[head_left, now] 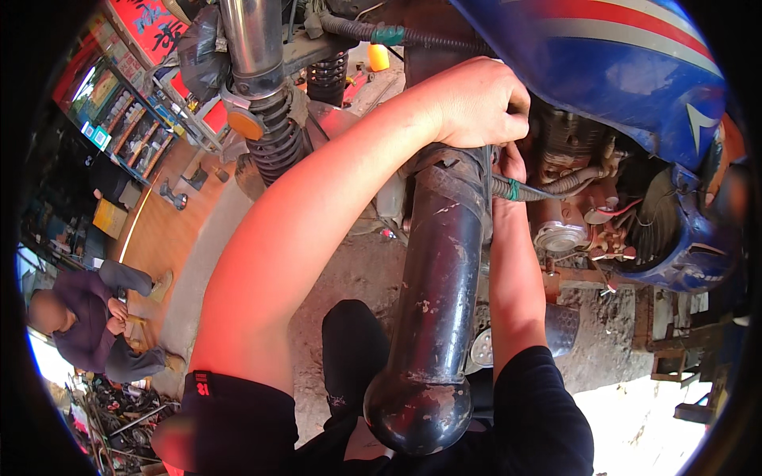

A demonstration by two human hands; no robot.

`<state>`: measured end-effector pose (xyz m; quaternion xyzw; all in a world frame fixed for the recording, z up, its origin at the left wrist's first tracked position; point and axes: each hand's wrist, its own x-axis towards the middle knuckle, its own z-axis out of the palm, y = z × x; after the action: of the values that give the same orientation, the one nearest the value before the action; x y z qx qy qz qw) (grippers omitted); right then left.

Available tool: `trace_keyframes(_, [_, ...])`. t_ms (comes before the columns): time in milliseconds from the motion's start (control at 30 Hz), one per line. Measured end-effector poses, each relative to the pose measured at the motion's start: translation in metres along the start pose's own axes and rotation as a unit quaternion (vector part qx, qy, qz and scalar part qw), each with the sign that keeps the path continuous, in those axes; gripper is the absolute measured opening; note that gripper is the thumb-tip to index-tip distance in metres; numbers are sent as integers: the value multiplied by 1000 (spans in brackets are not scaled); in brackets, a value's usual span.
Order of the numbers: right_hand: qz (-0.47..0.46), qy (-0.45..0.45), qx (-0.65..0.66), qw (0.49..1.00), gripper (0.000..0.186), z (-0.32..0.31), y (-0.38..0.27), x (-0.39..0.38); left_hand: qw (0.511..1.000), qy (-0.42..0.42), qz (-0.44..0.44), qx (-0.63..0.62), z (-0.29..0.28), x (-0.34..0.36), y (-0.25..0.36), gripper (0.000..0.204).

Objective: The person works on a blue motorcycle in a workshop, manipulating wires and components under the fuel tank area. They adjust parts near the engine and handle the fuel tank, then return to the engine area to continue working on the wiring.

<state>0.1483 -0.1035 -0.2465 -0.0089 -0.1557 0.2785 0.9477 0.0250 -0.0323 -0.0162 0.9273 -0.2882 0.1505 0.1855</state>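
Note:
My left hand (484, 103) arches over the top of a scuffed black metal tube (440, 278), fingers curled down; whatever they hold is hidden. My right hand (509, 163) reaches up beneath it along the tube's right side, partly behind a corrugated hose (556, 189) with green tape, its bent fingers on something I cannot make out. A dirty engine (567, 139) lies just right of my hands, under a blue tank (603, 71) with red and white stripes.
Shock absorbers (274, 155) and a chrome fork tube (250, 40) stand upper left. A blue fender-like part (679, 234) is at right. A seated person (79, 317) is at lower left beside scattered metal parts (119, 424). Shelves (135, 127) line the shopfront.

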Motion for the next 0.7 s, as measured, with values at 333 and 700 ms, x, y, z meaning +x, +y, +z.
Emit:
trace_keyframes(333, [68, -70, -78, 992, 25, -50, -30, -11, 1000, 18, -9, 1, 2, -1, 3, 17])
trace_keyframes(700, [19, 46, -137, 989, 19, -46, -33, -20, 1000, 14, -19, 10, -2, 0, 8, 20])
